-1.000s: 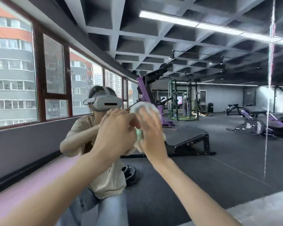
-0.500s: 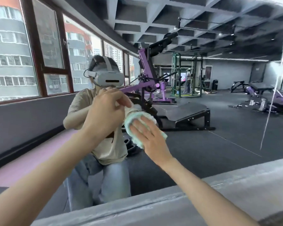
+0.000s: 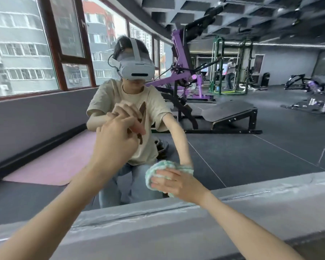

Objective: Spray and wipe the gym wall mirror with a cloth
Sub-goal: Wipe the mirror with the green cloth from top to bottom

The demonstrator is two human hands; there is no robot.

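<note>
**Mint-green cloth flat on the glass, low by the ledge**

Mint-green and white, the cloth (image 3: 159,168) sat bunched against the wall mirror (image 3: 251,156). It was low down, just above the grey ledge (image 3: 176,231) that ran along the near bottom of the glass. Our right hand (image 3: 174,185) lay over it with the fingers (image 3: 165,172) spread and fairly straight, pressing the cloth onto the mirror rather than curling round it. The cloth bulged out past the fingertips on the left and upper sides. A reflected forearm reached down to the same spot on the glass.

Our left hand (image 3: 114,141) was raised higher and to the left, up against the mirror at the chest of our reflection, where it met its own reflected hand. We saw only the back of it, with the fingers bent away towards the glass. We could not tell whether it gripped anything or hung loose.

In the mirror we appeared in a grey headset (image 3: 137,69), a beige T-shirt and jeans. Far in the reflection stood a purple machine (image 3: 180,72) and a black bench (image 3: 229,111) on dark flooring. A pink mat (image 3: 60,156) lay on the left below a row of windows (image 3: 17,49).
</note>
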